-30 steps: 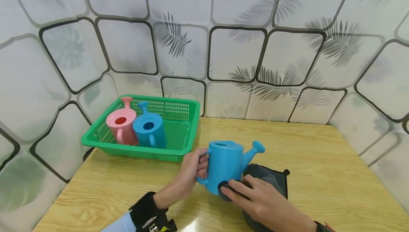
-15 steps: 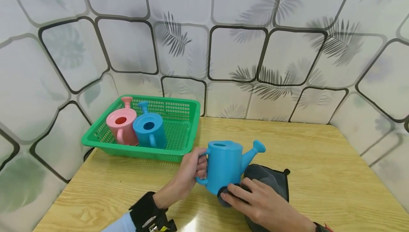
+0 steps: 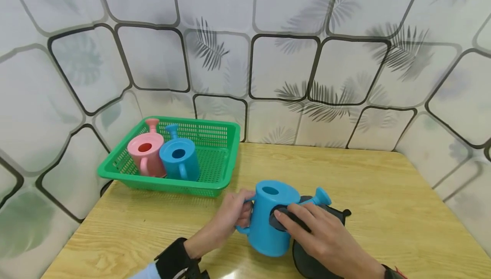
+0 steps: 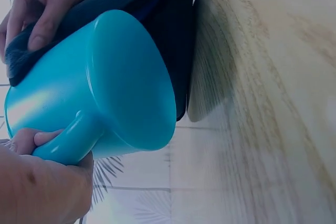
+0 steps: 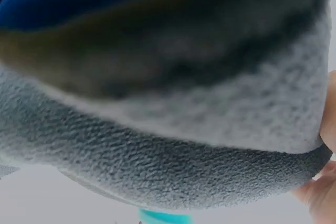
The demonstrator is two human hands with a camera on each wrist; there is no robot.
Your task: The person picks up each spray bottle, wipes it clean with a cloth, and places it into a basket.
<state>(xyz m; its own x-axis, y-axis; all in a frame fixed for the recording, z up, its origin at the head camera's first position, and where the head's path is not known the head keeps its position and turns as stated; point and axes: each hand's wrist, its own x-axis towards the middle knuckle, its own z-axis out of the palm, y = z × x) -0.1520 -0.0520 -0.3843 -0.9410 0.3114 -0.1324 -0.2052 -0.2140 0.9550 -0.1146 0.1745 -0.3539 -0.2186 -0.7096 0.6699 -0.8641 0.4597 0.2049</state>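
My left hand (image 3: 232, 216) grips the handle of a blue toy watering can (image 3: 264, 236), its spout pointing right. In the left wrist view the smooth round base of the can (image 4: 134, 85) shows, tilted above the wooden table. My right hand (image 3: 327, 238) holds a dark grey cloth (image 3: 312, 264) and presses a folded part of it against the can's side, close to the spout. The rest of the cloth hangs down and spreads behind that hand. The right wrist view is filled mostly by the cloth (image 5: 157, 166), with fingertips (image 5: 328, 119) at its right edge.
A green plastic basket (image 3: 153, 183) stands at the back left of the wooden table (image 3: 364, 176). Inside it are a pink watering can (image 3: 153, 164) and another blue watering can (image 3: 190, 164), side by side. A patterned wall covering (image 3: 284, 65) encloses the table's back and sides.
The watering can has come down and tipped, so its top faces me more and its spout sits lower. The right hand's cloth has shifted from the can's bottom edge up its side.
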